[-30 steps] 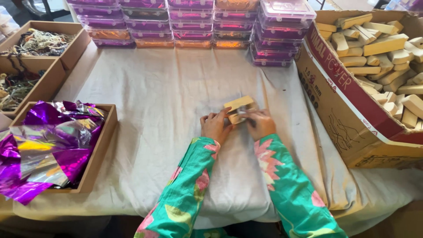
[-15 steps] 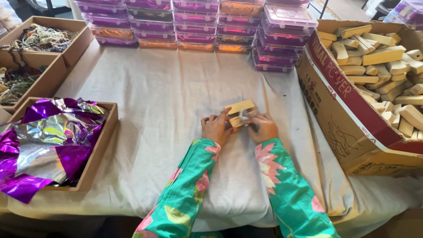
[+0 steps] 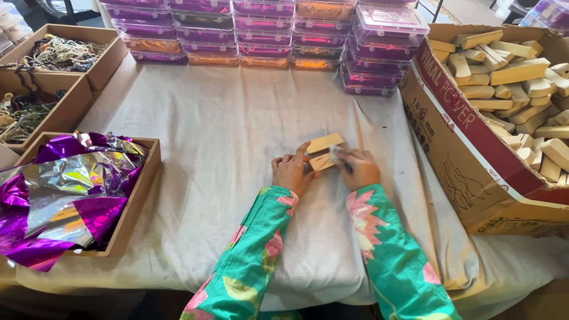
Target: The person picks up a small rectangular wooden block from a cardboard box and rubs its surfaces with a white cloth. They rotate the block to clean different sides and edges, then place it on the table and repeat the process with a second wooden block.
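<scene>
Both hands slide slightly left | left hand (image 3: pixel 290 172) steadies two wooden blocks (image 3: pixel 323 152) on tabletop (image 3: pixel 225 136) (bracing them flat) | right hand (image 3: pixel 357 168) grip pinches them.

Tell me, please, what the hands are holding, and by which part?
Two tan blocks, stacked on the cloth. The left hand grips their left end, the right hand the right end, with something small and shiny I cannot identify.
</scene>
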